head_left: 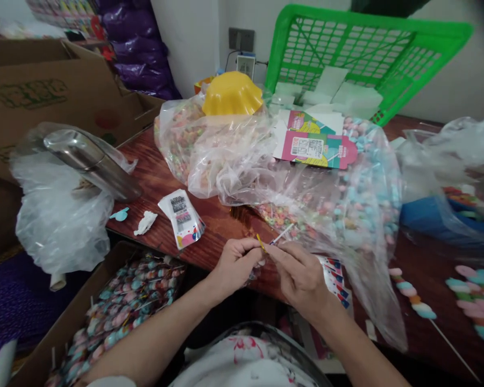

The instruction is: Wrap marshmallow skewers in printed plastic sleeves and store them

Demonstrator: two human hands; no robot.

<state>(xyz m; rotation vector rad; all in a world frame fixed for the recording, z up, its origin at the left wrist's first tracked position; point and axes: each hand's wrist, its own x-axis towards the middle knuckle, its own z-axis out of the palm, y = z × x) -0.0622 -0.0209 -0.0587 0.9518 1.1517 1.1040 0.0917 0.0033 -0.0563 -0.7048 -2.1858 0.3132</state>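
Note:
My left hand (236, 266) and my right hand (300, 271) meet over the front edge of the dark red table. Their fingertips pinch a short gold twist tie (261, 242) between them. A white stick (283, 233) points up and right from the same spot. Something wrapped in clear plastic shows partly beneath the fingers, mostly hidden by them. To the left lies a fanned stack of printed cards (182, 217); more printed cards (337, 279) are partly covered beside my right wrist.
Clear bags of colourful candy (367, 183), a yellow bowl (232, 95) and a green basket (367, 27) stand behind. A steel flask (94, 164) is left. Below it, a carton (121, 306) holds wrapped candy skewers. Candy skewers (411, 295) lie right.

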